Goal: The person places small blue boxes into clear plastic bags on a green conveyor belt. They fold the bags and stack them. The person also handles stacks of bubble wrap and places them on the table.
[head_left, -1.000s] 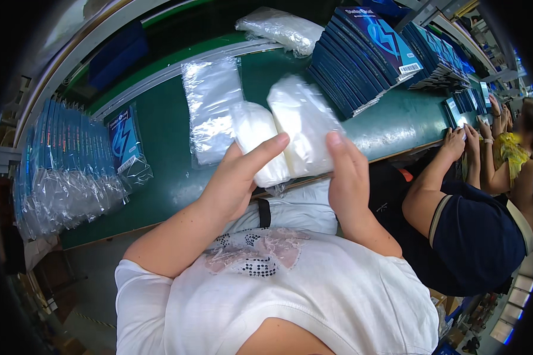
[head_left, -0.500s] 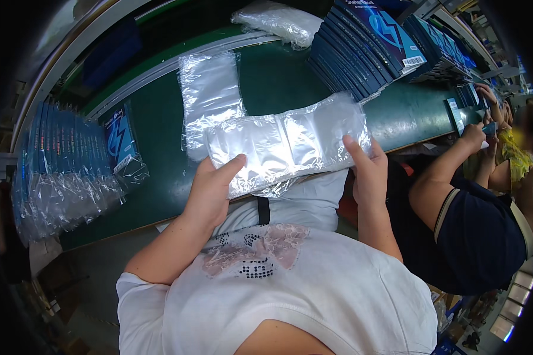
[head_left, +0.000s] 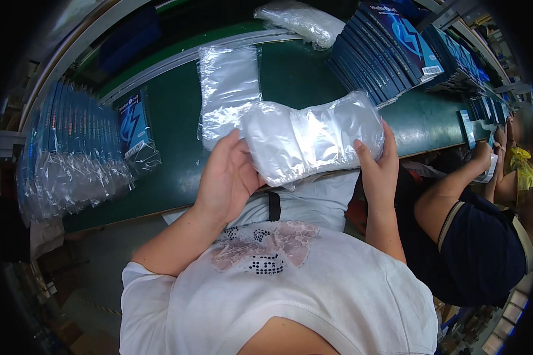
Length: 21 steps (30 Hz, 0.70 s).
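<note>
A stack of clear plastic bags (head_left: 305, 142) is held up above the near edge of the bench, its shiny surface bowed and creased. My right hand (head_left: 378, 168) grips its right end, thumb on the upper face and fingers behind the edge. At the left end my left hand (head_left: 224, 177) is loosely cupped, fingers apart, resting against the bags' edge without pinching it. A second stack of clear bags (head_left: 228, 89) lies flat on the bench just beyond, partly covered by the held one.
The green bench (head_left: 172, 142) carries a row of bagged dark blue boxes (head_left: 77, 130) on the left and one bagged box (head_left: 135, 127) beside them. Tall stacks of blue boxes (head_left: 382, 53) stand at the far right, near a plastic bundle (head_left: 302, 21). A co-worker (head_left: 479, 236) works at right.
My left hand has released its thumb grip and opened at the bags' left end. The held stack now bows more, and the whole view has shifted slightly.
</note>
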{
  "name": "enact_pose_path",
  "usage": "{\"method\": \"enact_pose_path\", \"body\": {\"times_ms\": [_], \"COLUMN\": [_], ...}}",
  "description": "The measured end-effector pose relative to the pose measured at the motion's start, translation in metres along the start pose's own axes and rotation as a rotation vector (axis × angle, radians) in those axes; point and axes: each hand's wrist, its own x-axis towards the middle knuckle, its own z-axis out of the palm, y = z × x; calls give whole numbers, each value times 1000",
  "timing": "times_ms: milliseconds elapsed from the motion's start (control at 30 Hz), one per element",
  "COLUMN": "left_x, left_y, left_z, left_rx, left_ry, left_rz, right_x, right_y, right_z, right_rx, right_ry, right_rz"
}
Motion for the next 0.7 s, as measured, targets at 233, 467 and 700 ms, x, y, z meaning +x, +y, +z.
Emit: {"method": "enact_pose_path", "body": {"times_ms": [233, 467, 700], "left_x": [8, 10, 24], "left_y": [-4, -4, -8], "left_z": [-13, 6, 24], "left_rx": [-77, 277, 342], "left_ry": [-190, -96, -24], "left_rz": [20, 26, 70], "right_x": [-2, -5, -6], "right_y": [-7, -4, -13], "right_z": [3, 4, 4], "right_rx": [27, -29, 24], "right_ry": [3, -8, -134], "right_rz": [36, -36, -114]}}
